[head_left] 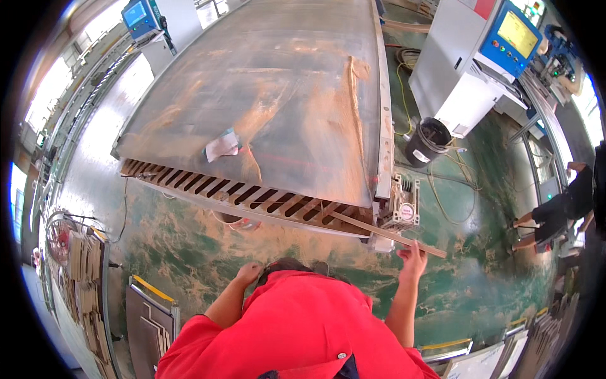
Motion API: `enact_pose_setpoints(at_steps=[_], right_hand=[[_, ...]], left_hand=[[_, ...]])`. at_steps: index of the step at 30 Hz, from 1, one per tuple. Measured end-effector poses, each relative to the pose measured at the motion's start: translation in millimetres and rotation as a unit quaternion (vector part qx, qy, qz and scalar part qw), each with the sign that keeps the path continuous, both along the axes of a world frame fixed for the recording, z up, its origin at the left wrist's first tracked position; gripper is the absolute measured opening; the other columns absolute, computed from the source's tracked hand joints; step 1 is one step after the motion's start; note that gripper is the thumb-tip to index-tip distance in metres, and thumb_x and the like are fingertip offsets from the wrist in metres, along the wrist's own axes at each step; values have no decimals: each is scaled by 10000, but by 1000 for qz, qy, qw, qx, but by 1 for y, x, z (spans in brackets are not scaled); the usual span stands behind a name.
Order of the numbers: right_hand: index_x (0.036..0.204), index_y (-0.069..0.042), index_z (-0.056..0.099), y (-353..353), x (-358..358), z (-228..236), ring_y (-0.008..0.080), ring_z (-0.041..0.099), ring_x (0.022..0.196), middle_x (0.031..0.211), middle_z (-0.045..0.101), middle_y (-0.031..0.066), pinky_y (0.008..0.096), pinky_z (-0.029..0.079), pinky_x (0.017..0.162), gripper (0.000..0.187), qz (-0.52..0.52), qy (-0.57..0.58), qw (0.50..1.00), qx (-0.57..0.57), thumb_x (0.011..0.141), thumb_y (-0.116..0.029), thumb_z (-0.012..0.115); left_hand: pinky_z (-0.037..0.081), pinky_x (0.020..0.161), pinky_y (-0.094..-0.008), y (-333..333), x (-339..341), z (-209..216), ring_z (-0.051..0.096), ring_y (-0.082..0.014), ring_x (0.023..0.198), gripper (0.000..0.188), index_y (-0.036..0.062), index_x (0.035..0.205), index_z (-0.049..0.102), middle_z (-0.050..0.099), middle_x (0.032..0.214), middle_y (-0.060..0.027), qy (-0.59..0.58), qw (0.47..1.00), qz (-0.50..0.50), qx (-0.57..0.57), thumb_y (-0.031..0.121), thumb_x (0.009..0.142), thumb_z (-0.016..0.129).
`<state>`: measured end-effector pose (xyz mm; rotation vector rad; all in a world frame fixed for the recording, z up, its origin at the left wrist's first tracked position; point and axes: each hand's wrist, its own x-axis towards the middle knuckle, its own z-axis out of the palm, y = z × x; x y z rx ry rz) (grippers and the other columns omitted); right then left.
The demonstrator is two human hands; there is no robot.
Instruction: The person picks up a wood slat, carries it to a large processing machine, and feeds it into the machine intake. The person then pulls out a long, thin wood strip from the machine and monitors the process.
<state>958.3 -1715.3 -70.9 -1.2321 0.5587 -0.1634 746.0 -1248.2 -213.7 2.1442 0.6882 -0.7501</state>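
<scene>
My right hand [413,259] grips a thin wooden strip [385,231] near its right end. The strip's other end rests at the slotted front edge [252,195] of a large machine bed, close to its right corner. My left hand [249,273] hangs beside my body, its fingers curled, and nothing shows in it. Over the grey belt [208,82] of the bed lie patches of wood dust, with a ridge of dust [355,114] along the right side. A small white and pink piece of paper or cloth [223,146] lies near the belt's front.
A black bucket [424,146] stands right of the bed, near cables [435,196] on the dusty green floor. Behind it rises a control cabinet with a blue-framed screen [512,36]. Stacked boards [85,278] stand at left. Another person [558,205] is at far right.
</scene>
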Motion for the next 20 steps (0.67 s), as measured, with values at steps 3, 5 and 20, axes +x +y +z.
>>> enact_pose_setpoints(at_steps=[3, 5, 20], right_hand=[[941, -17, 518, 5, -1, -2, 172, 535, 525, 730, 578, 85, 311, 474, 515, 177, -40, -54, 998, -13, 874, -174, 567], [892, -21, 533, -27, 5, 10, 163, 519, 533, 700, 567, 70, 302, 454, 508, 165, -107, -77, 991, -36, 875, -183, 559], [688, -81, 502, -97, -96, 172, 155, 362, 476, 530, 391, 12, 279, 293, 482, 205, -248, -204, 943, -91, 792, -248, 559]], left_hand=[[464, 758, -410, -6, 8, 13, 598, -366, 897, 319, 33, 890, 621, 620, 884, -216, -89, 992, 89, -1, 314, 798, 502], [464, 762, -409, -5, 8, 7, 599, -364, 907, 318, 35, 878, 625, 622, 900, -215, -101, 990, 98, -19, 319, 802, 504], [470, 653, -344, 105, 17, 53, 643, -227, 724, 299, 71, 928, 606, 662, 753, -111, -242, 943, 218, -65, 313, 809, 477]])
